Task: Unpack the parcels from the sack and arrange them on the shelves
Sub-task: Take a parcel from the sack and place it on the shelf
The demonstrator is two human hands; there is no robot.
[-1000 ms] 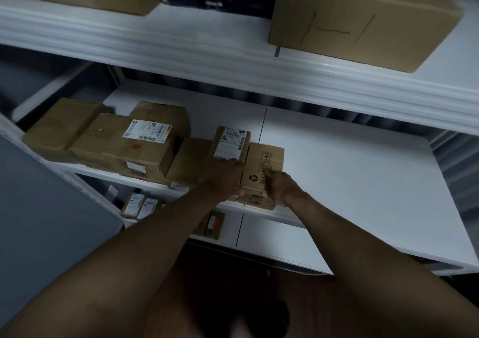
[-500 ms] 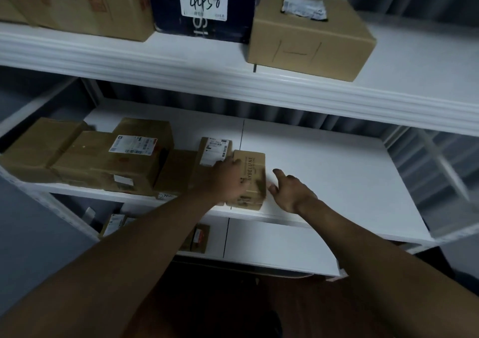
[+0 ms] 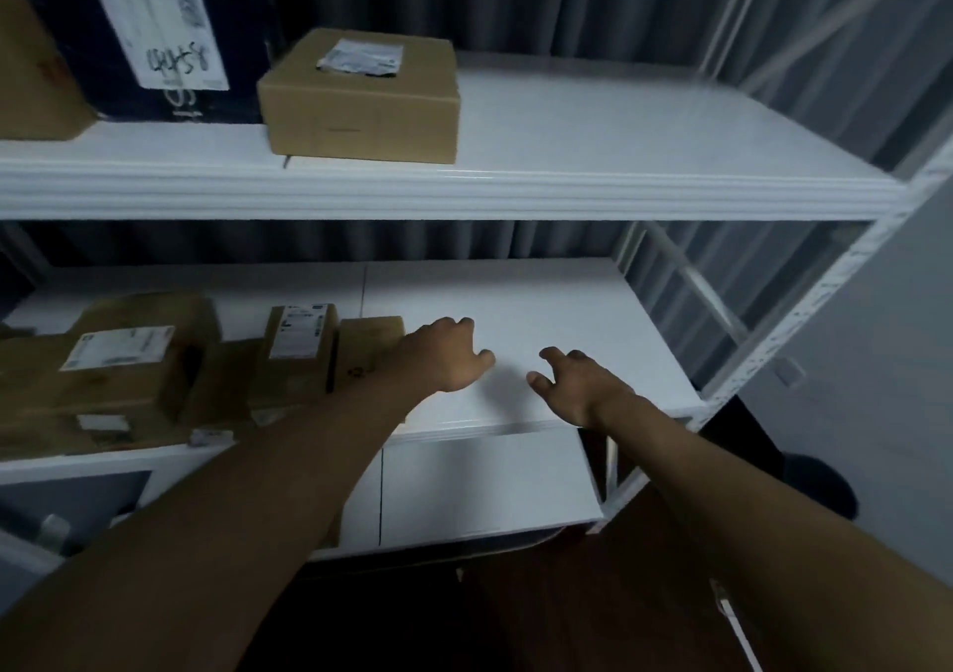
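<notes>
A small brown parcel with a recycling mark [image 3: 363, 351] stands on the middle shelf [image 3: 541, 310], beside a taller parcel with a white label [image 3: 301, 349]. More labelled brown parcels [image 3: 124, 367] fill the shelf's left part. My left hand [image 3: 446, 357] hovers just right of the small parcel, fingers loosely curled, holding nothing. My right hand [image 3: 577, 382] is farther right over the bare shelf near its front edge, fingers spread and empty. The sack is out of view.
On the top shelf [image 3: 567, 125] sit a square brown box [image 3: 361, 99], a dark box with a white label [image 3: 160, 27] and another brown box [image 3: 31, 68] at the left. A lower shelf [image 3: 485, 486] shows below. A white upright post [image 3: 804, 326] stands at the right.
Both hands have let go of the small parcel and moved right, away from it. The view has swung up and to the right.
</notes>
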